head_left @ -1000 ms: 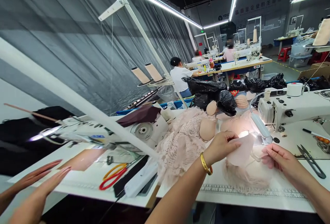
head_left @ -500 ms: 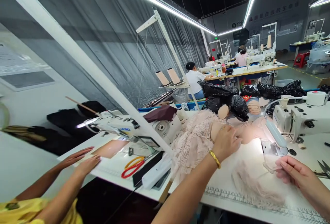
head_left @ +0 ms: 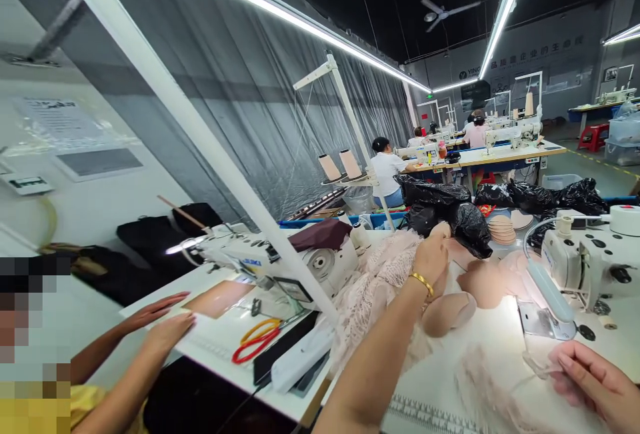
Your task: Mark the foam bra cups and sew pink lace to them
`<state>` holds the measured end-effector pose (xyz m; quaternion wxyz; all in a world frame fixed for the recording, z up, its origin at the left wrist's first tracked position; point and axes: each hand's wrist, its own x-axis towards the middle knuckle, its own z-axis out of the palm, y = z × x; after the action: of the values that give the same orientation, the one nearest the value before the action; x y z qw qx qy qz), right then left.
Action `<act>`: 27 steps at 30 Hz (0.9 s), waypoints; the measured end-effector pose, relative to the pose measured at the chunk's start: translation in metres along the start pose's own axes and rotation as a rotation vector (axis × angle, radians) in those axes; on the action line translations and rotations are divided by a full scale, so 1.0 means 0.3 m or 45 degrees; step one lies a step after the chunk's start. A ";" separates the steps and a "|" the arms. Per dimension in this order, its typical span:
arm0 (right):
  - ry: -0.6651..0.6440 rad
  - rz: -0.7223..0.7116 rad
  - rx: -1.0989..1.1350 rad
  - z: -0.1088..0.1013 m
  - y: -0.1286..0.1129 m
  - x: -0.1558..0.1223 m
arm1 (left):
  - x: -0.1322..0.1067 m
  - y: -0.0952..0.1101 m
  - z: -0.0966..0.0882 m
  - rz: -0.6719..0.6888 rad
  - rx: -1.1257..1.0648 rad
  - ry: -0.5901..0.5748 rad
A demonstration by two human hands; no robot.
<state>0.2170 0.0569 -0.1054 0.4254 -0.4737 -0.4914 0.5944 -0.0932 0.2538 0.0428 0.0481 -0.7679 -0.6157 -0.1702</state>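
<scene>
My left hand (head_left: 431, 262), with a gold bangle at the wrist, reaches over the pale pink lace fabric (head_left: 383, 271). Its fingers are closed at a beige oval bra pad (head_left: 441, 229), mostly hidden by the hand. Just below lie beige moulded bra cups (head_left: 447, 314), with another skin-toned cup (head_left: 483, 282) further right. My right hand (head_left: 590, 374) pinches a thin, sheer pale strip of fabric (head_left: 537, 364) near the needle plate (head_left: 543, 321) of the sewing machine (head_left: 583, 254). Loose pale lace trim (head_left: 485, 381) lies between the hands.
Black plastic bags (head_left: 470, 227) and stacked beige pads (head_left: 501, 229) sit behind. A white thread-stand pole (head_left: 200, 141) crosses the left. There, a co-worker's hands (head_left: 170, 327) rest beside another sewing machine (head_left: 250, 254) and red-and-yellow-handled scissors (head_left: 257, 339). A ruler strip (head_left: 425, 414) edges the table.
My left hand has left the bra cups and moved back to the oval pad; the cups now lie in front of it. My right hand keeps its pinch. The view has tilted up.
</scene>
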 end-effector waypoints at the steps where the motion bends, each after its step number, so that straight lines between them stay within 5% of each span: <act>1: 0.027 -0.008 -0.009 0.004 0.003 -0.002 | 0.008 -0.030 -0.019 -0.027 0.018 0.009; 6: 0.122 -0.037 -0.024 0.030 0.004 -0.020 | -0.011 -0.141 -0.090 -0.057 0.134 0.041; 11: 0.112 -0.009 -0.005 0.024 -0.001 -0.022 | -0.136 -0.137 -0.096 0.171 0.125 -0.062; 16: -0.014 -0.011 -0.098 0.006 -0.022 -0.027 | -0.238 -0.044 -0.073 0.345 -0.006 -0.041; 21: 0.018 -0.004 -0.098 -0.006 -0.004 -0.023 | -0.289 0.150 0.025 0.546 -0.074 -0.101; 24: 0.061 0.000 -0.106 -0.012 0.004 -0.015 | -0.284 0.226 0.096 0.516 -0.044 -0.116; 27: 0.025 0.013 -0.130 -0.010 -0.015 -0.010 | -0.263 0.231 0.131 0.452 -0.028 -0.139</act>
<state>0.2207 0.0552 -0.1008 0.4024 -0.5032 -0.5145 0.5658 -0.0329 0.1753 -0.0099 0.0353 -0.8731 -0.4702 -0.1238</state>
